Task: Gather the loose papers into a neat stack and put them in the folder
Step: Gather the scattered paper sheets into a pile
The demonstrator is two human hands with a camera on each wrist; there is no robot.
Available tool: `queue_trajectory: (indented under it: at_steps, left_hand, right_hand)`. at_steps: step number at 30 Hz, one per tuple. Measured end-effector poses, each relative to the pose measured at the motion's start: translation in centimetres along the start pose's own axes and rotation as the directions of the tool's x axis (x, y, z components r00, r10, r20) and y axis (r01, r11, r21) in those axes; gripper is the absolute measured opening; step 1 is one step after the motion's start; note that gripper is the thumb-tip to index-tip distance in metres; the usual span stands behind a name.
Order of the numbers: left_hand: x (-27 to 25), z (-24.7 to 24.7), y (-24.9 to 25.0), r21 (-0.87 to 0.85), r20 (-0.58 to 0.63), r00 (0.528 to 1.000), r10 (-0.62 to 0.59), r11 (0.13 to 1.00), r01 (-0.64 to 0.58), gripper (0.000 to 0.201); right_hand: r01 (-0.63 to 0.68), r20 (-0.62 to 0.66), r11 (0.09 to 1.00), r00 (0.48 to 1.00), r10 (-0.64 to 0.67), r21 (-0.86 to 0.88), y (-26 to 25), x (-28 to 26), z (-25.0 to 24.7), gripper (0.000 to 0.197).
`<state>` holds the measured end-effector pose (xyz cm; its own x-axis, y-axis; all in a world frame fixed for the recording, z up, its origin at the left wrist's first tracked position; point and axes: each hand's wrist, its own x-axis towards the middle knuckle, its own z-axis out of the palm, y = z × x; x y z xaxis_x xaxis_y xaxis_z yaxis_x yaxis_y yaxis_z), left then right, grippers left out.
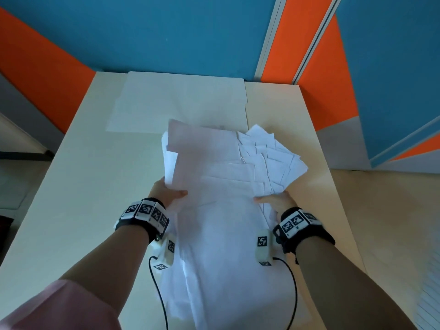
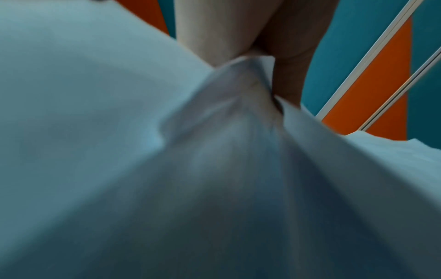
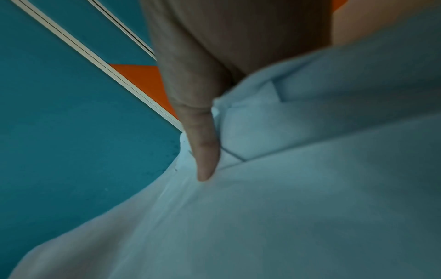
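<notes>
Holding untidy papers point(image 1: 221, 177) above the table point(image 1: 78, 186), left hand point(image 1: 166, 192) and right hand point(image 1: 277, 202) pinching near corners, thumbs on top; folder point(image 1: 181, 101) lying straight ahead, beyond both hands.

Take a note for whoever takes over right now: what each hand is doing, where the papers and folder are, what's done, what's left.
Left hand: grips the left edge of the bundle of papers, thumb on top.
Right hand: grips the right edge of the same bundle, thumb on top.
Papers: gathered into one bundle held up above the table, but messy; sheets fan out at the far right and corners stick out.
Folder: lies at the far end of the table, beyond the bundle; nothing visibly in it.
Done: loose sheets collected.
Left: square the edges into a neat stack, then put it in the folder.
</notes>
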<state>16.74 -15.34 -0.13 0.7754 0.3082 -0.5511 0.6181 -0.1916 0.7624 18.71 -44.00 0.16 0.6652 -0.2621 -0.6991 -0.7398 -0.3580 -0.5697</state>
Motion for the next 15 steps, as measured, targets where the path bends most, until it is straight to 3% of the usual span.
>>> queue_trajectory:
  at_steps: [3,4,7,8,10,13,15]
  left_hand:
    - [-0.8,-0.1,-0.5,-0.092,0.028,0.997,-0.069,0.993,0.071,0.046]
    - [-1.0,-0.1,-0.7,-0.116,0.043,0.996,-0.082,0.989,0.087,0.044]
    - [-1.7,-0.4,-0.7,-0.155,0.094,0.989,-0.118,0.979,0.132,0.024]
    - [-1.9,-0.5,-0.7,-0.177,0.117,0.985,-0.130,0.973,0.150,0.020]
    - [-1.5,-0.5,-1.0,-0.244,0.153,0.980,-0.128,0.956,0.163,0.032]
    - [-0.7,-0.5,-1.7,-0.314,0.148,0.982,-0.118,0.936,0.160,0.051]
    - [-0.6,-0.5,-1.5,-0.295,0.037,0.993,-0.109,0.949,0.115,0.060]
  right_hand:
    - [0.004,0.004,0.997,1.000,-0.005,0.076,1.1,-0.4,-0.8,0.040]
    - [-0.004,0.030,0.995,1.000,0.001,0.100,1.7,-0.3,-1.0,0.050]
    - [0.020,0.079,0.981,0.996,-0.036,0.191,2.8,0.6,-1.1,0.105]
    - [0.031,0.089,0.978,0.995,-0.050,0.207,3.0,1.4,-1.0,0.112]
    - [0.060,0.087,0.979,0.993,-0.079,0.197,2.1,2.0,-0.6,0.123]
    - [0.172,0.088,0.970,0.978,-0.189,0.172,-0.4,2.4,0.7,0.111]
    - [0.254,0.028,0.958,0.965,-0.260,0.131,-2.5,1.1,1.7,0.107]
